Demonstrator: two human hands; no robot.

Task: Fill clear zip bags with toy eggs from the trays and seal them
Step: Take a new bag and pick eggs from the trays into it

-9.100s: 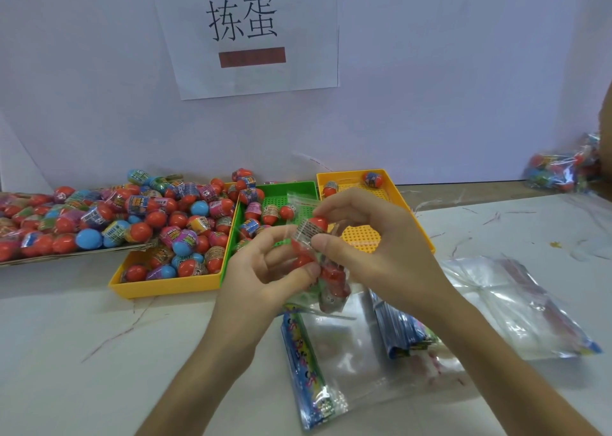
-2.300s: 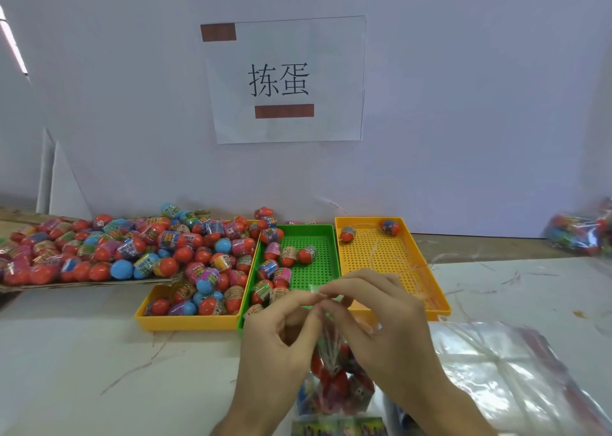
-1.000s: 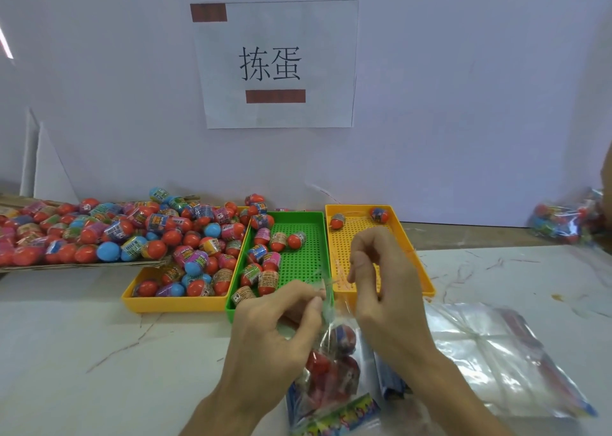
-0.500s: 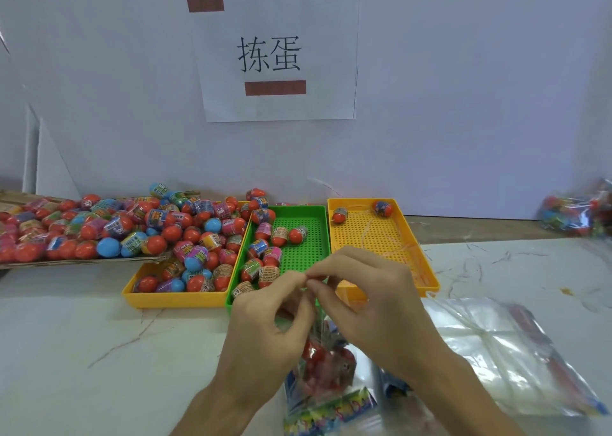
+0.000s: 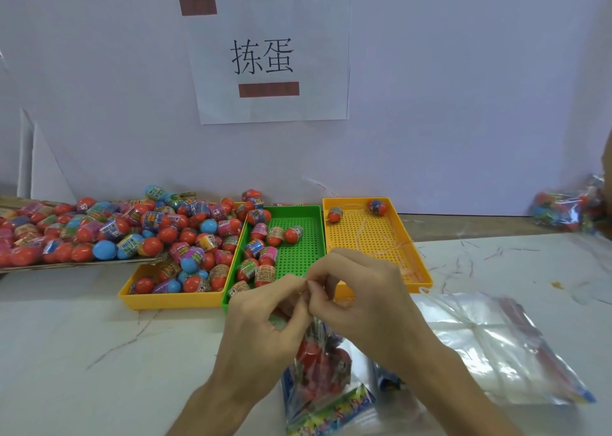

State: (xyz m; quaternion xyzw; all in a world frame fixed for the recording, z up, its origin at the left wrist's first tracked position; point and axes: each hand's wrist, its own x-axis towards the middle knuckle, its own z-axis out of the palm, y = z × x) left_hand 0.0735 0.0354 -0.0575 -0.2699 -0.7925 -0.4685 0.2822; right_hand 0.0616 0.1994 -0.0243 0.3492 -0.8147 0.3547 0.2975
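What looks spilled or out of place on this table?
Eggs are heaped above the rim of the left yellow tray and spread onto the flat board beside it, so the pile overflows. Thin clear strands lie loose in the right yellow tray. Dark scratch-like marks cross the table.

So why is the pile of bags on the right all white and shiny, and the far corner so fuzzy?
Head view: light glares white off the stack of empty bags; head view, far right edge: the filled bags are blurred into smears of colour; head view, middle: the paper sign is sharp, the zip bag in front slightly soft.
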